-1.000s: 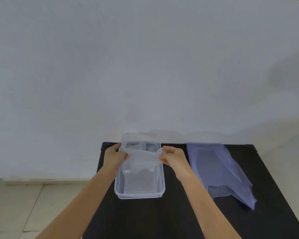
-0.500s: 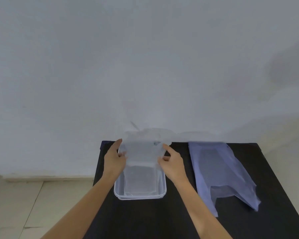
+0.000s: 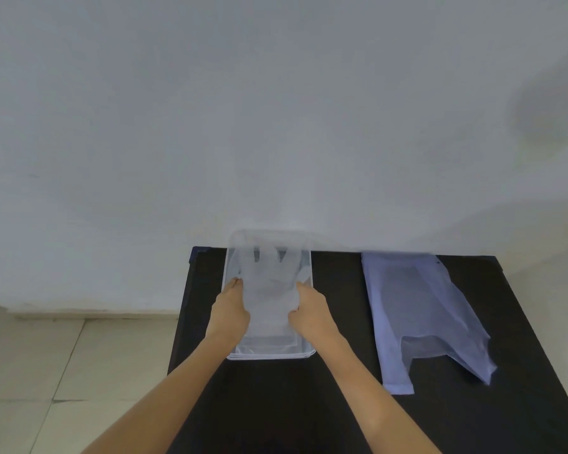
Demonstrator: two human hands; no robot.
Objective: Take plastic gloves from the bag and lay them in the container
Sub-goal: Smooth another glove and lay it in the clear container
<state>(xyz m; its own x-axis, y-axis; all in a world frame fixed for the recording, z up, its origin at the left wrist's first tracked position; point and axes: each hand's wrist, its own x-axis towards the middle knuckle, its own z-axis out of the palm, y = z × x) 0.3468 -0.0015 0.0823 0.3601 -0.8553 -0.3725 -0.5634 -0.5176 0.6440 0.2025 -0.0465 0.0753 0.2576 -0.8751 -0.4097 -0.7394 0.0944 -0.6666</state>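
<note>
Glove (image 3: 269,283) spread flat in the container (image 3: 311,350), fingers pointing away; left hand (image 3: 229,311) & right hand (image 3: 310,311) pinch its side edges, prob to keep it smooth. Bag (image 3: 420,309) lies well apart on the table (image 3: 341,404)

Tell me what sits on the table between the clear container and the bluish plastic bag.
Nothing: in the head view, only bare black table separates the container from the bag. The right hand overlaps the container's right edge.

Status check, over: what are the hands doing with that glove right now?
Left hand and right hand each pinching a side of the plastic glove. Glove spread flat over the clear container, fingers pointing away. Bag lies apart to the right. Nothing in the way.
</note>
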